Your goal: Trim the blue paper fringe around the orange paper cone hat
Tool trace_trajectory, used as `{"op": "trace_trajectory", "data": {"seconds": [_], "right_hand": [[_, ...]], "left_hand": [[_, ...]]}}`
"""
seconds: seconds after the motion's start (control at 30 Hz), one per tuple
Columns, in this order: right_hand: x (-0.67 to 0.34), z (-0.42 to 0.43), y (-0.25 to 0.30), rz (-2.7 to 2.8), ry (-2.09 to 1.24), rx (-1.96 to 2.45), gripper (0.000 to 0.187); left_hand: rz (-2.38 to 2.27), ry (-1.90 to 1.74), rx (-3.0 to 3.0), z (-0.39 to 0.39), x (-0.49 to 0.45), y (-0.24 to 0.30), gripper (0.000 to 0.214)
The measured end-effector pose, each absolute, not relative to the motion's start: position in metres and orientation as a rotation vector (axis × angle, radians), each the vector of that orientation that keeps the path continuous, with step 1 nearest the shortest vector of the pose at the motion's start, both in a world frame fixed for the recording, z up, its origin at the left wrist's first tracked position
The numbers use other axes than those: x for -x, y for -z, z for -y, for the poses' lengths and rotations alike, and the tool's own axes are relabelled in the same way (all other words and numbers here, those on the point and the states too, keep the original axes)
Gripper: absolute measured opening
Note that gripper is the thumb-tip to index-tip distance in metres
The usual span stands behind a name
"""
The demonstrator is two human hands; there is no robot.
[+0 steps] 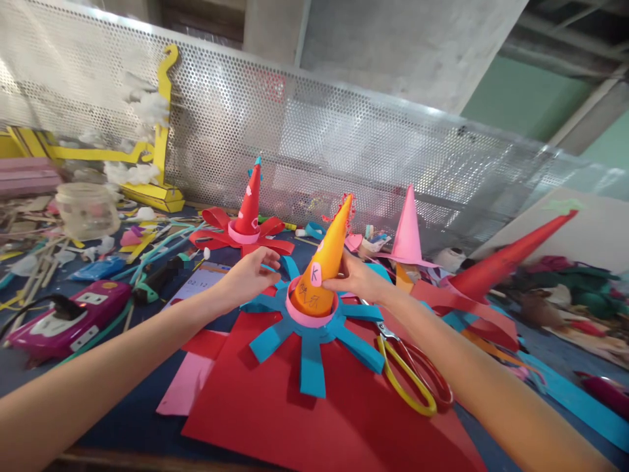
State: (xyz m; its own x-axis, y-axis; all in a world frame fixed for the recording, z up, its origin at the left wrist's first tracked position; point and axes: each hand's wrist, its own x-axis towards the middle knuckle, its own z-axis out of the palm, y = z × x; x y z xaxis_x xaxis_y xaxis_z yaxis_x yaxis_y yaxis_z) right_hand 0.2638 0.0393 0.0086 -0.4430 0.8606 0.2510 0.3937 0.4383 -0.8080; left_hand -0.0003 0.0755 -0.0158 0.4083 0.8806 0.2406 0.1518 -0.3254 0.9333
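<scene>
An orange paper cone (328, 252) with a pink "K" label stands tilted to the right inside a pink paper ring (307, 318). Blue paper loops (312, 367) spread out around that ring like petals. My right hand (358, 278) grips the cone's right side between thumb and fingers. Close to the blue loops on the left, my left hand (253, 278) is half curled, with a gap between thumb and fingers and nothing seen in it. Beneath lies a red paper sheet (255, 413). Scissors (410, 367) with yellow and red handles rest on it by my right forearm.
Behind stand a red cone with red loops (248, 210), a pink cone (407, 229) and a tilted long red cone (511, 259). To the left are a purple power strip (73, 321), a glue gun (160, 278), a phone (201, 285) and a plastic jar (87, 210). A perforated metal panel (314, 131) closes the back.
</scene>
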Motion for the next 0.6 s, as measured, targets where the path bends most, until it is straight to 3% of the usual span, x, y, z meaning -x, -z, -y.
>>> {"op": "trace_trajectory", "data": {"seconds": [0.33,0.6], "right_hand": [[-0.262,-0.037,-0.011,2.038,-0.895,1.056,0.059],[-0.279,-0.020,-0.018,2.049,-0.856,1.059,0.080]], "left_hand": [[-0.892,-0.951,-1.747,-0.073,-0.001,0.018,0.030],[-0.868,-0.934,-1.788,-0.070,0.005,0.018,0.036]]}}
